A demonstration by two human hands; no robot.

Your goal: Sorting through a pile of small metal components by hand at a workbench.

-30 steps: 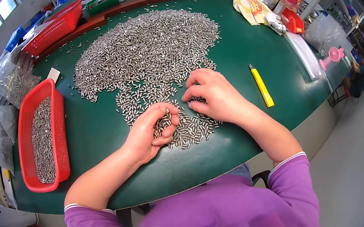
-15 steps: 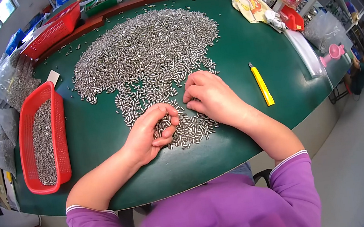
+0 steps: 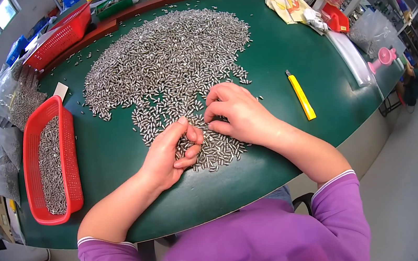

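A broad heap of small metal pins (image 3: 167,51) spreads over the green tabletop, with a narrower trail of them running toward me. My left hand (image 3: 172,154) is curled at the left of the near pins. Metal pins show within its bent fingers; how many it holds is hidden. My right hand (image 3: 235,111) hovers over the right side of the near pins, close to the left fingertips. A gap shows between its thumb and bent index finger, with no pin visible there.
A red plastic basket (image 3: 73,174) partly filled with pins stands at the left. A yellow cutter (image 3: 300,96) lies at the right. Bags of pins (image 3: 25,99) rest beyond the basket, and a patterned cloth (image 3: 287,4) lies at the far right near a pink device (image 3: 383,58).
My right hand has shifted slightly left, toward my left fingertips, and its thumb and index finger show more of a gap. My left thumb has straightened upward; that hand stays curled.
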